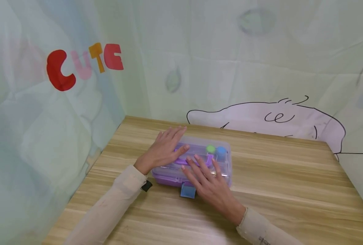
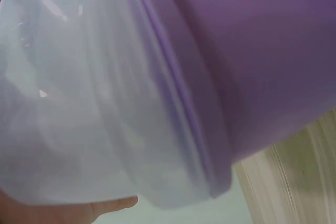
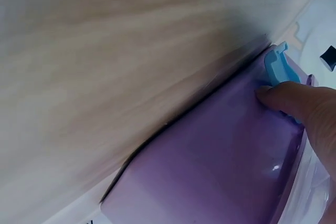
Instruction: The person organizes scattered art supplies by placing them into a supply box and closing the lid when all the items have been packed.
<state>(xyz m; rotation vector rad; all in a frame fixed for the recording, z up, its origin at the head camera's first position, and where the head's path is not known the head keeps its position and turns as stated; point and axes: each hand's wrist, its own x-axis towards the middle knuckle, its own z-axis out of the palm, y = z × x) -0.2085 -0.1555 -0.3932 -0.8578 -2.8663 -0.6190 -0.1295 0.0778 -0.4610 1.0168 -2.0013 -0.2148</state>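
Note:
A plastic case with a clear lid (image 1: 196,141) and a purple base (image 1: 166,180) sits on the table. A purple carrying handle (image 1: 210,159) lies folded on its top. My left hand (image 1: 164,149) rests over the lid's left side, fingers extended. My right hand (image 1: 213,190) spreads its straight fingers over the front right of the lid. From the front hangs a blue latch (image 1: 188,191), swung outward. In the right wrist view, the right thumb (image 3: 294,98) is against the purple front beside the latch (image 3: 281,69). The left wrist view shows the lid's end (image 2: 63,103) closely.
Through the lid, a green round piece (image 1: 210,149) and a blue one (image 1: 221,151) show at the back right. The wood-grain table (image 1: 279,177) extends right of the case. Printed fabric walls (image 1: 169,47) stand behind and to the left.

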